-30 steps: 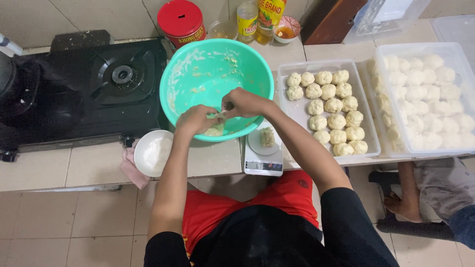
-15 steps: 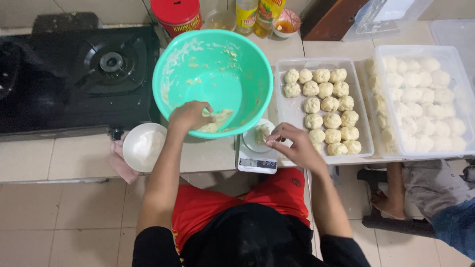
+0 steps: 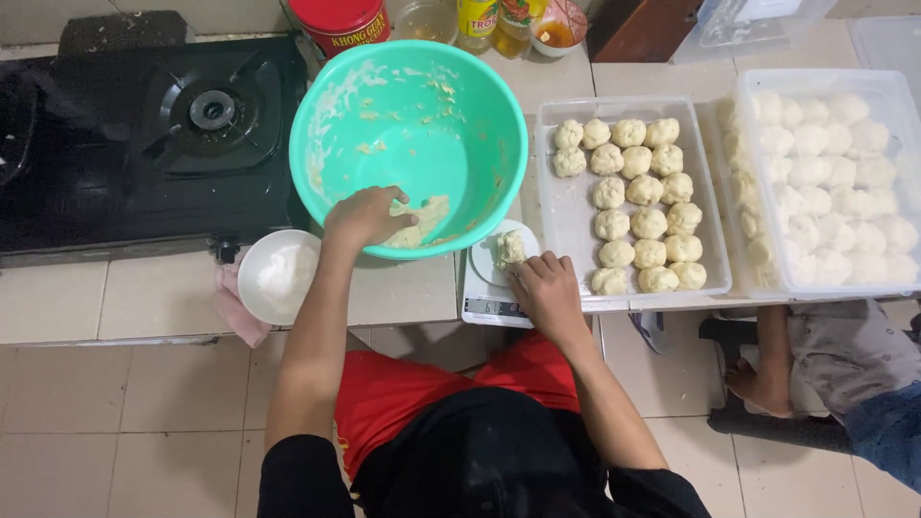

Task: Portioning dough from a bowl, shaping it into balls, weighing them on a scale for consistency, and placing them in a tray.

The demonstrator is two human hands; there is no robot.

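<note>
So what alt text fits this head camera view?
Seen from above, a person's left hand reaches into a green bowl of dough while the right hand rests by a dough piece on a kitchen scale, beside trays of dough balls.

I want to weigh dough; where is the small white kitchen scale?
The small white kitchen scale sits at the counter edge, between the turquoise plastic bowl and clear dough tray, under the right hand.

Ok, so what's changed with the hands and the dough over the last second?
The right hand came out of the green bowl, moved right and down to the small scale, and now rests at a dough piece on it. The left hand stayed in the bowl on the leftover dough. The tray of dough balls, the small white bowl and the stove kept their places.
</note>
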